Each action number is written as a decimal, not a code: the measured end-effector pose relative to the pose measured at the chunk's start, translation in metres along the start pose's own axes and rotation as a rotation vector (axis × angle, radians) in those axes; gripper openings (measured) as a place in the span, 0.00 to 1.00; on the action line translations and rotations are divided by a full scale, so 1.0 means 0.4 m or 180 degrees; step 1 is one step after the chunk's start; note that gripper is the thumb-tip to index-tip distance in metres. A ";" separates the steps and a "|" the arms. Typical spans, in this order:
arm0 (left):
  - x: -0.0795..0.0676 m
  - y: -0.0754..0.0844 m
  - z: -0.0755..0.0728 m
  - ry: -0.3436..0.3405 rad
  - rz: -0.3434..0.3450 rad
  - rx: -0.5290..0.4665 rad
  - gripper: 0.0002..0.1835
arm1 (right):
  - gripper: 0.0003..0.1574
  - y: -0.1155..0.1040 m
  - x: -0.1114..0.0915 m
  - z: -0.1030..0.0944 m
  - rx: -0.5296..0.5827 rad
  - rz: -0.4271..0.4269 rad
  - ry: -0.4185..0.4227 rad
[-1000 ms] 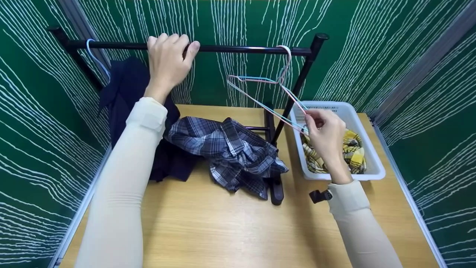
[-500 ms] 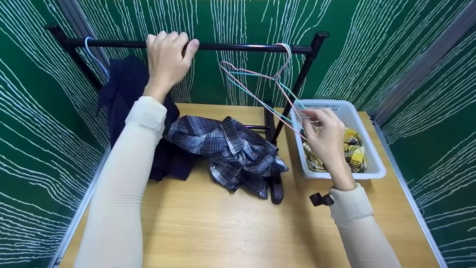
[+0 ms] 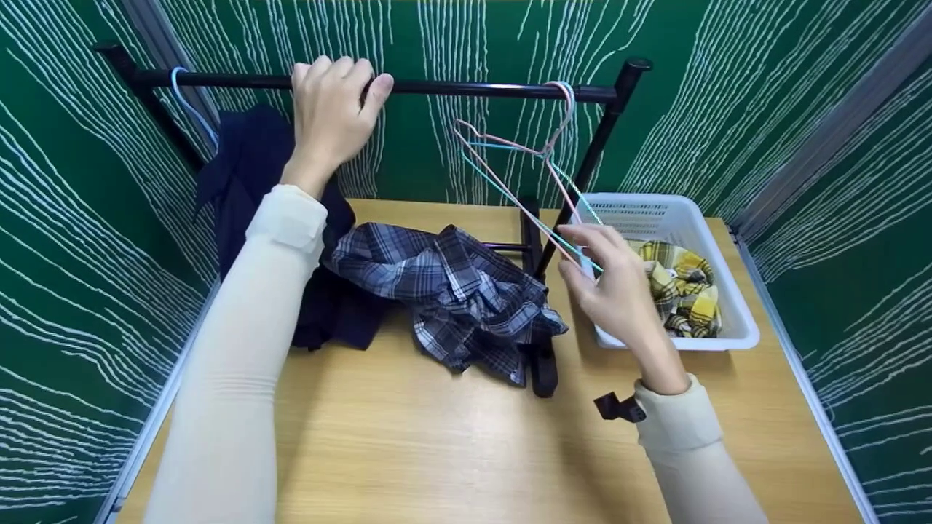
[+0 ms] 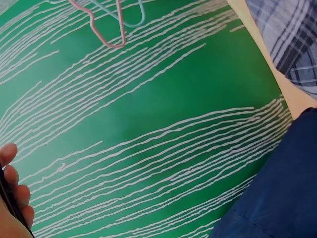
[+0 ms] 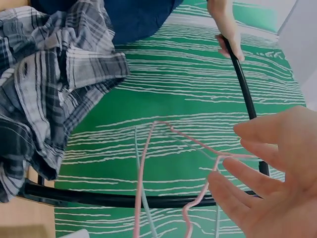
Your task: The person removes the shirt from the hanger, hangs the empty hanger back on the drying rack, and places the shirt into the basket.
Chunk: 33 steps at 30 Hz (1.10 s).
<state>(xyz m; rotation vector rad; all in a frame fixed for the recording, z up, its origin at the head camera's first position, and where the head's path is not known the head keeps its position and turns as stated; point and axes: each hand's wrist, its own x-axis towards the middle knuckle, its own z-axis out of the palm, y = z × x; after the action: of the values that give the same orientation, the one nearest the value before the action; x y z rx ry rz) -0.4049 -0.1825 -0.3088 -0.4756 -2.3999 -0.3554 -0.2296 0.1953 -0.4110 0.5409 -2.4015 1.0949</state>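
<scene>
My left hand (image 3: 331, 113) grips the black rail (image 3: 466, 89) of a clothes rack from above. Toward the rail's right end hang a pink hanger (image 5: 142, 178) and a light blue hanger (image 5: 151, 218), close together. My right hand (image 3: 611, 280) is at their lower right corner, its fingers loosely bent and spread, overlapping the hangers in the head view; the right wrist view shows nothing pinched between them. A crumpled grey-blue plaid garment (image 3: 451, 291) lies over the rack's base. Left of it, a navy garment (image 3: 247, 160) hangs beneath a blue hanger hook (image 3: 191, 113).
On the wooden table (image 3: 437, 451), a white plastic basket (image 3: 730, 269) at the right holds a yellow plaid garment (image 3: 684, 276). The rack's right post (image 3: 601, 149) stands between the hangers and the basket. Green walls (image 3: 801, 145) with white lines enclose the table.
My right hand has come off the hangers' corner, its fingers spreading, and moved slightly left and down. The pink and light blue hangers have swung apart. The left hand stays on the rail.
</scene>
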 end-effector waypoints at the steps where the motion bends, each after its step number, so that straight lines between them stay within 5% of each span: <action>1: 0.001 -0.001 -0.001 0.0002 0.0024 -0.0036 0.34 | 0.27 0.000 -0.003 0.004 0.0012 -0.0013 -0.0028; 6: -0.007 -0.017 -0.006 0.0088 0.0204 -0.0418 0.27 | 0.34 0.007 -0.014 0.028 0.0006 -0.0048 -0.0215; 14: -0.080 -0.033 0.024 0.1262 0.0610 -0.0993 0.12 | 0.37 0.026 -0.032 0.054 0.0154 -0.0030 -0.0344; 17: -0.118 -0.035 0.042 0.1368 0.0655 -0.1137 0.10 | 0.37 0.033 -0.038 0.064 0.0174 -0.0005 -0.0390; 20: -0.156 -0.039 0.066 0.1147 0.0665 -0.1175 0.10 | 0.38 0.042 -0.046 0.073 0.0158 0.0063 -0.0418; 24: -0.209 -0.046 0.103 0.0571 0.0564 -0.1115 0.11 | 0.39 0.056 -0.058 0.085 0.0152 0.0136 -0.0447; 33: -0.326 -0.064 0.190 -0.0789 -0.0135 -0.1251 0.34 | 0.46 0.089 -0.085 0.119 0.0161 0.0408 -0.0623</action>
<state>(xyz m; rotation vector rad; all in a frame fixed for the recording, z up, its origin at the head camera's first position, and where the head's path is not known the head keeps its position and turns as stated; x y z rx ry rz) -0.3641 -0.2095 -0.4537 -0.6769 -2.5866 -0.8395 -0.2310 0.1856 -0.4787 0.5396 -2.6144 1.2096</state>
